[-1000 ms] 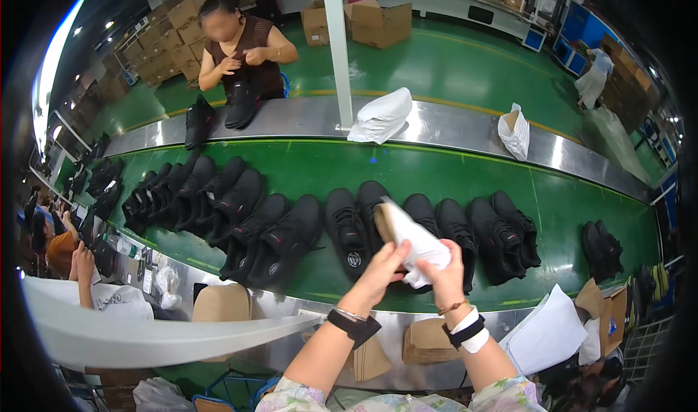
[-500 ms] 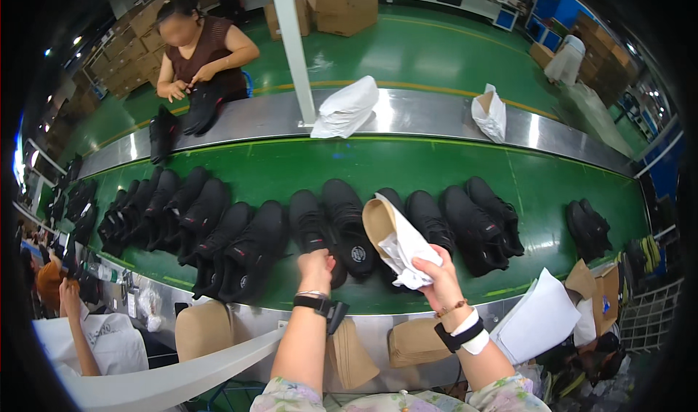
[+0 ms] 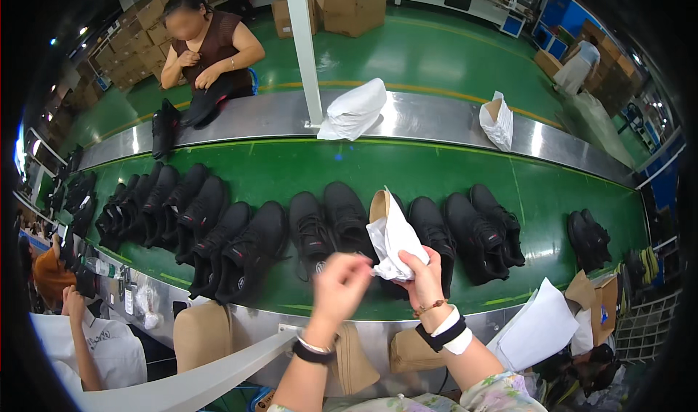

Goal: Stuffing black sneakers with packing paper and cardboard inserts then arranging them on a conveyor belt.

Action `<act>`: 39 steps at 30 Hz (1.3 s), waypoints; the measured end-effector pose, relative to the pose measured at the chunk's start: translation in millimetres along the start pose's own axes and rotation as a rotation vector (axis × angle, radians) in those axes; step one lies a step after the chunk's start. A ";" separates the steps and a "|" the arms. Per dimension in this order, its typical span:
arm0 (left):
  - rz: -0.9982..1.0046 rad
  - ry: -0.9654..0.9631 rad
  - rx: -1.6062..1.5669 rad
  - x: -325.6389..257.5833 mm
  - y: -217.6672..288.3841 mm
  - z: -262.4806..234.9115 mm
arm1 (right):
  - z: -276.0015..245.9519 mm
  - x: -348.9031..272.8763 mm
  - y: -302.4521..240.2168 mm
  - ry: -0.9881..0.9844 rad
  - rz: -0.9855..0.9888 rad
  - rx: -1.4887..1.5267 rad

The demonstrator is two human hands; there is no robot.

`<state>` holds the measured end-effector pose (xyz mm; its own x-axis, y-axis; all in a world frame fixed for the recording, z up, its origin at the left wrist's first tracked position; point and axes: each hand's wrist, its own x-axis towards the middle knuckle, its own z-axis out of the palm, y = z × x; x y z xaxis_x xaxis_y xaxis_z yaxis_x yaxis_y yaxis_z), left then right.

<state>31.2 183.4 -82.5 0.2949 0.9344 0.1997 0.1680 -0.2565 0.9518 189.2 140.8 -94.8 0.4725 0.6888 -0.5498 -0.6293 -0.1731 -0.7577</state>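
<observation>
The right hand [image 3: 424, 280], in the head view, has the white paper wrapping [image 3: 398, 239] and its tan insert [image 3: 379, 205] extending up-left from it, over black sneakers [image 3: 432, 232]; thumb and fingers clamp the paper's lower end. The left hand [image 3: 340, 290], blurred, bunches its fingers just beside; whether they pinch paper, I cannot tell.

Sneakers [image 3: 251, 239] stand along the conveyor belt [image 3: 436, 166]. Behind them, two paper packets [image 3: 354, 110] sit on a metal ledge [image 3: 436, 111].
</observation>
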 end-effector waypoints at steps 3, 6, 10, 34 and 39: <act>0.091 -0.154 -0.028 -11.9 -4.0 29.4 | 13.6 -2.5 8.6 -0.001 -0.065 0.031; 0.208 -0.085 0.125 -2.1 -15.7 27.4 | 22.1 -18.6 19.1 -0.025 -0.015 0.038; 0.272 -0.132 0.295 -3.5 -19.6 20.8 | 26.2 -27.5 21.8 -0.131 -0.006 0.054; -0.319 0.349 0.365 42.4 -131.6 -56.4 | 61.7 -19.3 -36.0 -0.382 -0.338 -1.391; -0.499 0.323 0.552 48.2 -112.8 -61.2 | 50.9 -14.2 -14.1 -0.341 -0.483 -1.626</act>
<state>-31.1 272.5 -166.0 -0.2094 0.9745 -0.0802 0.6727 0.2030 0.7115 160.0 169.3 -58.5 0.1395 0.9572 -0.2536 0.8364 -0.2510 -0.4873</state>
